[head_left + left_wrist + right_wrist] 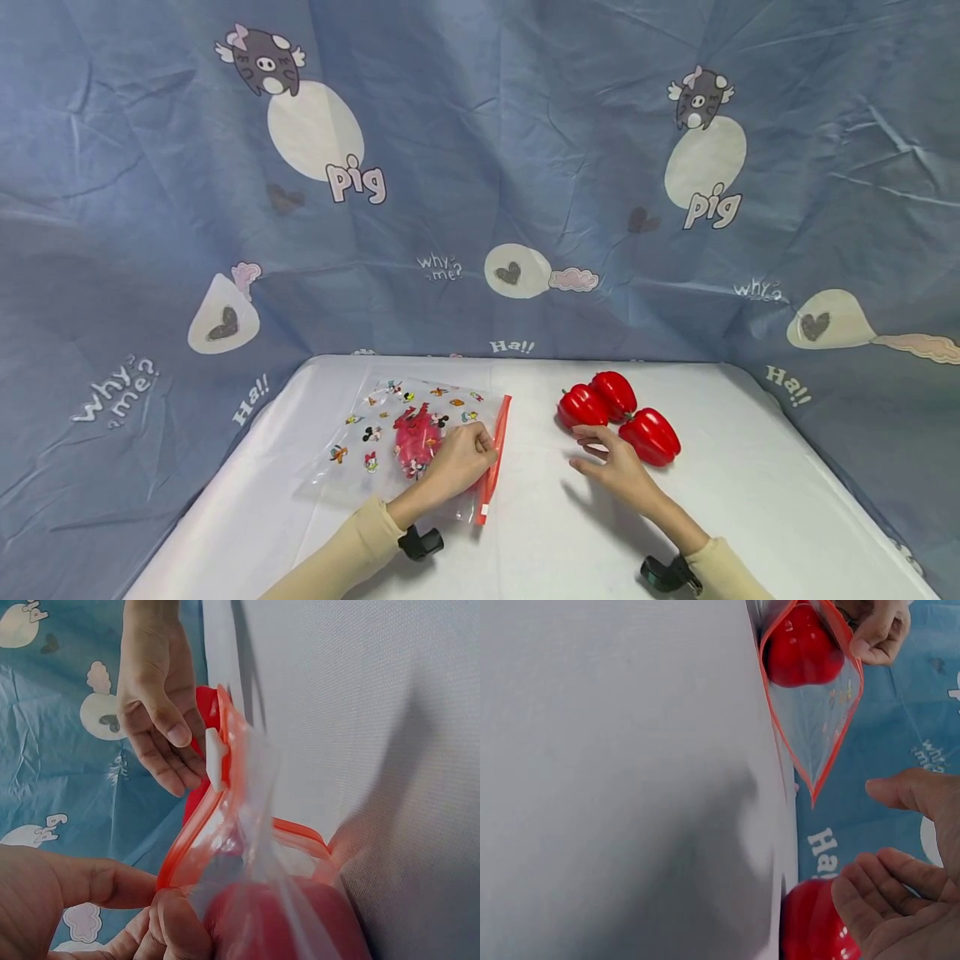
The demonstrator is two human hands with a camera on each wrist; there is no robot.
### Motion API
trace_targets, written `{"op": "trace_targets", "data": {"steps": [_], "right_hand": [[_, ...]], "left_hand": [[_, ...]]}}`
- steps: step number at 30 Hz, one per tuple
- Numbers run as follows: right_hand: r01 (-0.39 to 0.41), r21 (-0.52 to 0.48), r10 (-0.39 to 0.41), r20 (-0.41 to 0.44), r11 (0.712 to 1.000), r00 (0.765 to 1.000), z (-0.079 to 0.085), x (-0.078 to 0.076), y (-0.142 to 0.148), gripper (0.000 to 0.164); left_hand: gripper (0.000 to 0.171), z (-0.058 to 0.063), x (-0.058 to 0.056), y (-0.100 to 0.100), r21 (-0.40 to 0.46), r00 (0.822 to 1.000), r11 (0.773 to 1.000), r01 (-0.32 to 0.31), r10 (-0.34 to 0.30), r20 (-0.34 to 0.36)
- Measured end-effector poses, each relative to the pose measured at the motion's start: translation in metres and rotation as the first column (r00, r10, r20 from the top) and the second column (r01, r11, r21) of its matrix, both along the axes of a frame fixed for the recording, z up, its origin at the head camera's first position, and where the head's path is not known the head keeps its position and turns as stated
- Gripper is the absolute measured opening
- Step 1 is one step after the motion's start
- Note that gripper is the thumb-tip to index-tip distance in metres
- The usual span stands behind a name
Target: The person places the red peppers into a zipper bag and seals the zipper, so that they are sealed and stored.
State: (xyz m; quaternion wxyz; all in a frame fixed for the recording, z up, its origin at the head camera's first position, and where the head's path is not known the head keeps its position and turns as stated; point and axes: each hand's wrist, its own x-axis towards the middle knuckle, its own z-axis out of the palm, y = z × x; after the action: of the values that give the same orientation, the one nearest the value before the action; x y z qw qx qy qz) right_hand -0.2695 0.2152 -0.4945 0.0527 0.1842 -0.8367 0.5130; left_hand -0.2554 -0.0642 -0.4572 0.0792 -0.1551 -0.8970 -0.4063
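A clear zip bag (360, 483) printed with cartoon figures lies on the left, its red zip edge (496, 467) facing right. One red bell pepper (804, 646) is inside, seen through the bag's gaping mouth in the right wrist view. My left hand (461, 457) pinches the upper lip of that mouth between thumb and fingers. A white slider (216, 760) sits at the near end of the zip. My right hand (618, 471) hovers with relaxed fingers just in front of three red bell peppers (651, 437), holding nothing.
A white-covered table (540, 533) carries everything. Behind it and at both sides hangs a blue cloth (450, 167) with pig prints. Each wrist wears a small black camera (422, 543).
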Motion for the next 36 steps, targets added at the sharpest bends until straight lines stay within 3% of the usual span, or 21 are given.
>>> {"op": "trace_targets", "data": {"steps": [6,12,16,22,36], "right_hand": [[0.034,0.018,-0.033,-0.032,0.999,0.999,0.006,0.002,0.009,0.047],[0.067,0.038,-0.063,-0.105,0.997,0.993,0.029,0.014,0.012,0.046],[0.083,0.041,-0.079,-0.093,0.996,0.993,0.039,0.018,0.017,0.047],[0.100,0.035,-0.096,-0.098,0.994,0.990,0.022,0.003,0.039,0.050],[0.248,0.132,-0.234,-0.115,0.960,0.965,0.029,0.002,0.066,0.053]], "left_hand": [[0.007,0.000,0.000,0.000,0.002,1.000,1.000,-0.001,0.001,-0.004],[0.008,0.001,-0.001,0.000,0.001,1.000,1.000,-0.002,0.002,-0.007],[0.008,0.001,-0.001,0.000,0.000,1.000,1.000,-0.005,0.005,-0.010],[0.008,0.001,0.000,0.000,0.005,1.000,1.000,-0.004,0.004,-0.007],[0.008,0.001,0.001,0.000,0.012,1.000,1.000,0.000,0.000,0.004]]}}
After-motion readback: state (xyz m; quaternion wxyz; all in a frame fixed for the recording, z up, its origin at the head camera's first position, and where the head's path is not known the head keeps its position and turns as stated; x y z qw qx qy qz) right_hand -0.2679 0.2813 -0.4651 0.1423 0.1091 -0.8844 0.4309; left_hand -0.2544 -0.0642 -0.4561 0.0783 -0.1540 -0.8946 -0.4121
